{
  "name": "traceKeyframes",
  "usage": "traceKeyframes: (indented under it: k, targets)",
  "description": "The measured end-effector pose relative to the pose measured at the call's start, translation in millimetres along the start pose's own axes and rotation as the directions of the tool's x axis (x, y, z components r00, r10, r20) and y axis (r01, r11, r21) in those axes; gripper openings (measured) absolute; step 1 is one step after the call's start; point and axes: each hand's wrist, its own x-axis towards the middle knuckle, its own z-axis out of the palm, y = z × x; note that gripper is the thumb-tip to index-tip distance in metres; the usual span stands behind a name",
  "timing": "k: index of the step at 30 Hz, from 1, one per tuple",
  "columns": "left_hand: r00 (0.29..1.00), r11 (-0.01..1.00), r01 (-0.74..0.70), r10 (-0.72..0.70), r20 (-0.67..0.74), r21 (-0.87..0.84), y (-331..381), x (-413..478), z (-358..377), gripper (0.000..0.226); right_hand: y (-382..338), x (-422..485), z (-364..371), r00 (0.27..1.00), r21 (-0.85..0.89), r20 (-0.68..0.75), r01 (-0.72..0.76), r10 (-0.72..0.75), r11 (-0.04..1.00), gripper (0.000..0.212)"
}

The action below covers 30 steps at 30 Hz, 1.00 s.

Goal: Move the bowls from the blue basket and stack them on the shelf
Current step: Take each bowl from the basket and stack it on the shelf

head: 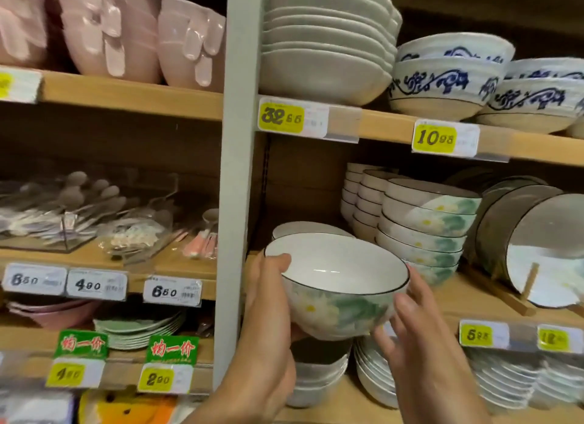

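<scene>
A white bowl [338, 284] with a dark rim and a green and yellow flower pattern is held up in front of the middle wooden shelf [458, 290]. My left hand [268, 300] grips its left side, thumb over the rim. My right hand [414, 325] is at its right side, fingers spread and touching or nearly touching the wall. Just behind it another bowl of the same kind [309, 229] stands on the shelf. To the right stand several stacked matching bowls [426, 224]. The blue basket is not in view.
A grey upright post [240, 177] borders the shelf on the left. Plates on a wooden rack [537, 243] stand at the right. Larger bowls and plates [328, 44] fill the shelf above, more dishes [376, 373] the shelf below. Spoons and pink bowls lie on the left shelves.
</scene>
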Motion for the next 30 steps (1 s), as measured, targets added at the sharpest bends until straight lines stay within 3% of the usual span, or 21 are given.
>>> traceKeyframes:
  k: [2, 4, 8, 11, 14, 17, 22, 24, 27, 30]
  targets:
    - [0.998, 0.998, -0.062, 0.062, 0.011, -0.010, 0, -7, 4, 0.046, 0, 6, 9, 0.998, -0.081, 0.035, 0.048, -0.046, 0.996, 0.079]
    - [0.991, 0.992, -0.128, 0.127, 0.035, 0.020, 13, -2, 10, 0.054, -1, 18, 11, 0.996, -0.057, 0.057, 0.075, -0.072, 0.996, 0.072]
    - [0.961, 0.921, -0.267, 0.276, 0.010, 0.283, 31, 23, 9, 0.050, -10, 49, 10, 0.995, -0.018, 0.070, 0.078, -0.077, 0.997, 0.075]
    - [0.938, 0.904, -0.343, 0.317, 0.139, 0.255, 25, 20, 16, 0.063, -18, 78, 17, 0.991, -0.084, 0.090, 0.103, -0.095, 0.991, 0.075]
    - [0.928, 0.890, -0.372, 0.357, 0.103, 0.265, 21, 41, 22, 0.067, -23, 105, 29, 0.990, -0.174, 0.050, 0.140, -0.133, 0.975, 0.080]
    - [0.925, 0.865, -0.363, 0.379, 0.024, 0.345, 22, 70, 33, 0.071, -19, 120, 37, 0.982, -0.292, 0.029, 0.187, -0.186, 0.938, 0.082]
    - [0.927, 0.841, -0.301, 0.369, -0.069, 0.450, 14, 97, 39, 0.075, -7, 138, 39, 0.965, -0.411, 0.008, 0.242, -0.262, 0.879, 0.068]
    - [0.929, 0.832, -0.267, 0.356, -0.099, 0.486, 8, 106, 38, 0.066, -2, 145, 37, 0.968, -0.457, -0.007, 0.221, -0.252, 0.862, 0.068]
    - [0.932, 0.836, -0.234, 0.339, -0.131, 0.496, -2, 114, 33, 0.054, 7, 149, 35, 0.974, -0.513, -0.006, 0.190, -0.225, 0.837, 0.082]
    - [0.933, 0.845, -0.221, 0.328, -0.145, 0.486, -8, 118, 30, 0.058, 15, 148, 35, 0.982, -0.541, -0.006, 0.157, -0.191, 0.826, 0.097]
